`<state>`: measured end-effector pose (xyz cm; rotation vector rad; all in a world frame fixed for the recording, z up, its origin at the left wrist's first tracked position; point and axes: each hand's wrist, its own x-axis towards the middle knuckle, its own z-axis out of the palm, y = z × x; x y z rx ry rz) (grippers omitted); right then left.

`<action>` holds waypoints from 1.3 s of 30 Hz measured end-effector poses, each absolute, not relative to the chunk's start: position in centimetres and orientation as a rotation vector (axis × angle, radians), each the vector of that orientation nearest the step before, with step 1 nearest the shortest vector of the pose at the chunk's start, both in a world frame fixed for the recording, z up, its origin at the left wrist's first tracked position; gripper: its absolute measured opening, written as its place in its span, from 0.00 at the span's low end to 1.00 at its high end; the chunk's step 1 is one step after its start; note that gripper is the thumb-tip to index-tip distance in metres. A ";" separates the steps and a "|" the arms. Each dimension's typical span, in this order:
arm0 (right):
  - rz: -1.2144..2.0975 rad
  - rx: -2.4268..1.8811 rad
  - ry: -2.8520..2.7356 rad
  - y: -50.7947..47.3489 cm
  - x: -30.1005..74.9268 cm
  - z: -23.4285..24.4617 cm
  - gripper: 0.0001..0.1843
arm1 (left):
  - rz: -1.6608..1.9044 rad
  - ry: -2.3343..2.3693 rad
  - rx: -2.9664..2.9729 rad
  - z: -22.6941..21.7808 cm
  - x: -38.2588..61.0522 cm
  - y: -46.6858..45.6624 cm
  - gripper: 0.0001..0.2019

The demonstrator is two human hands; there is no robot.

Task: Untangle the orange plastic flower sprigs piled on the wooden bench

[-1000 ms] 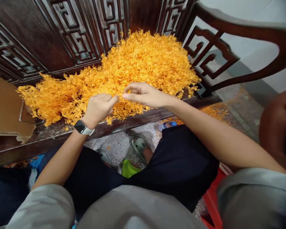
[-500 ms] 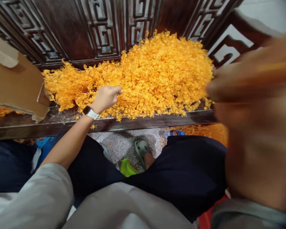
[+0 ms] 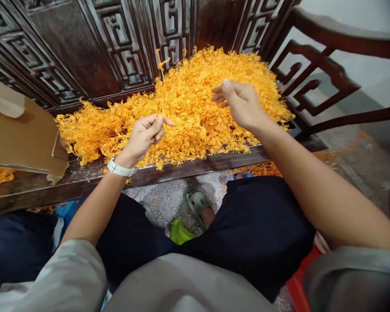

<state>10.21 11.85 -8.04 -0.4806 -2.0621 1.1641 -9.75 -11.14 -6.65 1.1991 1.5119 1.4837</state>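
Observation:
A large heap of orange plastic sprigs (image 3: 182,108), thin-stemmed with small curly tips, lies along a dark wooden bench. Over the heap's front left, my left hand (image 3: 146,134) is closed in a pinch, a white watch strap on its wrist. An orange sprig (image 3: 162,65) stands up above those fingers and seems to be held in them; its lower stem blends into the heap. My right hand (image 3: 242,102) hovers over the right part of the heap, fingers loosely extended, thumb raised, with nothing visible in it.
At the left stands a cardboard box (image 3: 22,130) on the bench (image 3: 214,162), with more orange pieces beyond it. Carved dark panels (image 3: 81,43) rise behind. A wooden armrest (image 3: 331,73) is at the right. Below are a green object (image 3: 180,232) and a red stool-like thing (image 3: 300,277).
My right hand has come from close to the camera at the right to over the heap. An upright sprig now shows above my left hand, which has turned while staying closed.

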 end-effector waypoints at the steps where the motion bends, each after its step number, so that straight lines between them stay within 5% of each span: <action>1: 1.195 -0.395 -2.131 10.4 10.2 -7.4 0.29 | 1.481 1.499 1.195 -6.7 -9.4 -11.1 0.22; 8: 1.088 -0.065 -2.463 4.0 8.2 -6.0 0.25 | 1.446 1.531 1.194 -7.6 -8.0 -10.3 0.22; 23: 1.526 -0.470 -1.857 7.1 9.2 -5.3 0.33 | 1.351 1.592 1.340 -8.4 -7.0 -11.1 0.24; 39: 1.639 -0.700 -1.509 10.6 9.0 -3.4 0.26 | 1.504 1.638 1.199 -6.8 -6.4 -12.9 0.22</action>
